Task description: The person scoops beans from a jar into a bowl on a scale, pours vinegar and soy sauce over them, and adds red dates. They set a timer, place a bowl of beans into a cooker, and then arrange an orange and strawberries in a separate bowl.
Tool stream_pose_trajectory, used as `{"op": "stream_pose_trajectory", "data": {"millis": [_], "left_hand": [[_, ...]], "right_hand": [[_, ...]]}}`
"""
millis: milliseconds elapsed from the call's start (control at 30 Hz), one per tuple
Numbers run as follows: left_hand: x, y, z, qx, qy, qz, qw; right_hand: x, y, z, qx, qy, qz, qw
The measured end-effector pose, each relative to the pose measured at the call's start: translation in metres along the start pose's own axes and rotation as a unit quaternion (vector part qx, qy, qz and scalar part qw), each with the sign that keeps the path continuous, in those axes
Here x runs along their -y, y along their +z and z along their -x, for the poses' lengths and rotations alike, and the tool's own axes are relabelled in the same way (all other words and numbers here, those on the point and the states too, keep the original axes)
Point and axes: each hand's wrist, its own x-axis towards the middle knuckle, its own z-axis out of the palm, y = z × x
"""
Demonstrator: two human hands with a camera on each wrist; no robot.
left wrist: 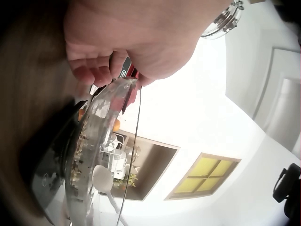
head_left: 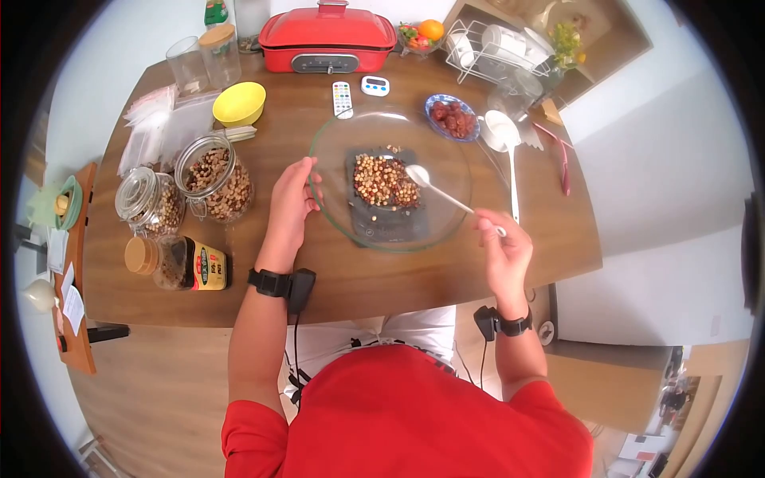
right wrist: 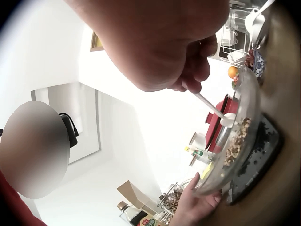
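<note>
A glass bowl (head_left: 327, 211) stands on a dark flat scale (head_left: 398, 231), with mixed beans and grains (head_left: 382, 182) in its bottom. The left hand (head_left: 293, 199) holds the bowl's left rim, thumb at the edge and fingers against the outside; in the left wrist view that hand (left wrist: 127, 37) is at the rim. The right hand (head_left: 506, 247) pinches the handle of a white spoon (head_left: 417, 175), whose head is over the beans inside the bowl. In the right wrist view the spoon (right wrist: 228, 120) slants down from the right hand (right wrist: 188, 52).
Glass jars of beans and grains (head_left: 215, 179) and a bottle lying down (head_left: 199, 267) are at the left. Behind are a yellow bowl (head_left: 239, 104), remote (head_left: 342, 99), timer (head_left: 375, 86) and red cooker (head_left: 327, 40). A plate of dates (head_left: 453, 119) and white ladle (head_left: 512, 159) are at right.
</note>
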Motion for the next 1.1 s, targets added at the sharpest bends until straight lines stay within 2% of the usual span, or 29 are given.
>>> {"op": "stream_pose_trajectory", "data": {"millis": [67, 133, 267, 333, 400, 467, 500, 567, 700, 767, 900, 967, 1100], "left_hand": [[-0.001, -0.001, 0.001, -0.007, -0.005, 0.009, 1.0], [-0.002, 0.0, 0.0, -0.008, -0.003, 0.01, 1.0], [0.001, 0.0, 0.0, -0.005, 0.003, -0.01, 1.0], [0.002, 0.0, 0.0, -0.006, 0.0, -0.005, 1.0], [-0.001, -0.001, -0.001, -0.012, 0.001, 0.003, 1.0], [-0.001, -0.002, 0.001, -0.012, -0.005, 0.009, 1.0], [-0.001, -0.001, 0.001, -0.015, -0.004, 0.012, 1.0], [-0.003, 0.0, 0.001, -0.017, -0.004, -0.003, 1.0], [0.0, 0.0, 0.001, -0.016, 0.0, -0.011, 1.0], [0.0, -0.001, 0.0, -0.011, 0.005, -0.007, 1.0], [-0.001, 0.001, 0.001, -0.011, 0.003, -0.013, 1.0], [-0.003, 0.002, 0.002, -0.023, -0.002, -0.007, 1.0], [-0.004, 0.0, 0.002, -0.016, -0.002, -0.004, 1.0]], "right_hand": [[-0.004, 0.0, 0.002, -0.025, 0.018, -0.007, 1.0], [-0.009, 0.001, 0.003, -0.042, 0.093, -0.007, 0.995], [-0.007, 0.032, -0.006, -0.029, 0.089, -0.018, 0.995], [-0.004, 0.044, -0.013, 0.007, 0.088, -0.043, 0.995], [0.001, 0.045, -0.014, 0.013, 0.078, -0.061, 0.995], [0.006, 0.039, -0.008, 0.04, 0.019, -0.049, 0.998], [0.011, 0.035, -0.005, 0.044, 0.018, -0.048, 0.998], [0.02, 0.03, -0.002, 0.113, -0.091, 0.03, 0.989], [0.017, 0.036, -0.002, 0.088, -0.062, 0.065, 0.992], [0.007, 0.043, -0.014, 0.025, -0.055, 0.051, 0.997], [0.005, 0.05, -0.03, 0.034, -0.069, 0.079, 0.994], [0.009, 0.048, -0.032, 0.084, -0.065, 0.04, 0.994], [0.019, 0.041, -0.023, 0.063, -0.102, 0.021, 0.993]]}}
